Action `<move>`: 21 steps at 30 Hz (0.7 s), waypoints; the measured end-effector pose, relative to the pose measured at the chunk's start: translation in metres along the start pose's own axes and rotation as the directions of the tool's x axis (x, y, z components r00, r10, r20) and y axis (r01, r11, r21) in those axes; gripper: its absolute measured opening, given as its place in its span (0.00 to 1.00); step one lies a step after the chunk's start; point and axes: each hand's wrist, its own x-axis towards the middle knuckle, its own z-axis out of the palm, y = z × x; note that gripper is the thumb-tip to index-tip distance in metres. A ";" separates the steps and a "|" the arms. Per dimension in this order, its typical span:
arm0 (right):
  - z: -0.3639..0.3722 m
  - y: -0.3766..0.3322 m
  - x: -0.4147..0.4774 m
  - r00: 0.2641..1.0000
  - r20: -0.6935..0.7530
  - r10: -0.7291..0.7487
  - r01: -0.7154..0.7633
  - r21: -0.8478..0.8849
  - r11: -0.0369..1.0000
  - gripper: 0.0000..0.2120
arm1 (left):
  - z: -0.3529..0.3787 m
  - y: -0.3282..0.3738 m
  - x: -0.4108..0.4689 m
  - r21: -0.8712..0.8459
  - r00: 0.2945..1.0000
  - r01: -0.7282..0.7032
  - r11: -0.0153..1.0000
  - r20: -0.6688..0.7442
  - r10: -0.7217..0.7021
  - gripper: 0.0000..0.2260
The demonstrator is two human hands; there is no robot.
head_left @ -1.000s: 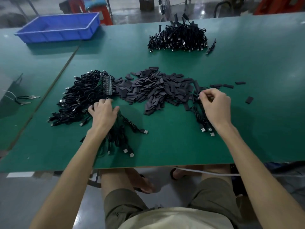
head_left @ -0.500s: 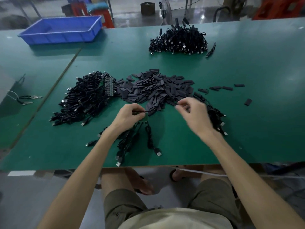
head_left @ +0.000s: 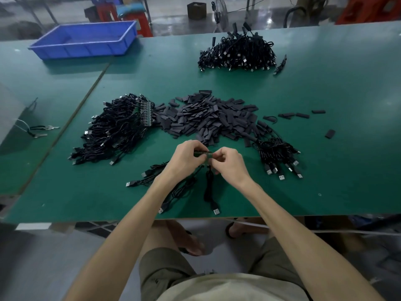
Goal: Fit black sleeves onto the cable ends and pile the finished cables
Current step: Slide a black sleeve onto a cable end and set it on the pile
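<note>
two hands (head_left: 208, 160), three cable heaps (head_left: 118, 129), one sleeve pile (head_left: 208, 118)

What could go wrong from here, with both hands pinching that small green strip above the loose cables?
1. The left hand and right hand hold the green strip between them; its attached cables dangle and could snag or tangle.
2. One plug lies near the table edge; a tug might pull it off.
3. The sleeve pile touches the unfinished cable heap, so parts could mix.
</note>
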 end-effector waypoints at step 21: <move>0.019 0.013 0.006 0.994 -0.090 -0.060 0.055 -0.049 0.997 0.03 | 0.014 -0.004 -0.001 -0.016 0.974 0.092 0.996 -0.206 -0.093 0.07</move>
